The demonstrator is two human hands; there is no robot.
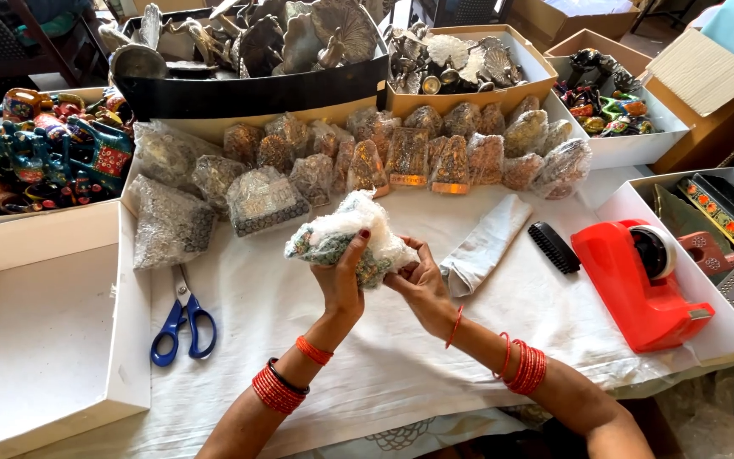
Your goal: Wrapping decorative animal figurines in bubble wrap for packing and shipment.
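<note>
Held thing: a small multicoloured figurine half swathed in clear bubble wrap, raised above the middle of the bench, clear of the white cloth that covers it.
Left hand: fingers curled up around the near side of the bundle, thumb pressed on the wrap; a firm clasp.
Right hand: fingertips pinching the loose edge of the wrap at the bundle's three o'clock end.
Slip risk: the film looks slick and only partly closed, so in my judgement a loosened clasp could let the figurine slide out at the nine o'clock end, where painted colour shows bare.
Unwrapping risk: nothing seals the wrap yet; if the right pinch lets go, the loose flap may spring open.
Tape: the red tape dispenser stands at three o'clock, well apart, so reaching for it would likely leave one hand holding alone.
Blades: the blue-handled scissors lie at nine o'clock, tips toward the far side; a careless reach could catch them.
Crowding: a row of wrapped metal figurines stands at twelve o'clock, near enough that a swung bundle might topple some.
Empty box: the white cardboard box sits open at eight o'clock.
</note>
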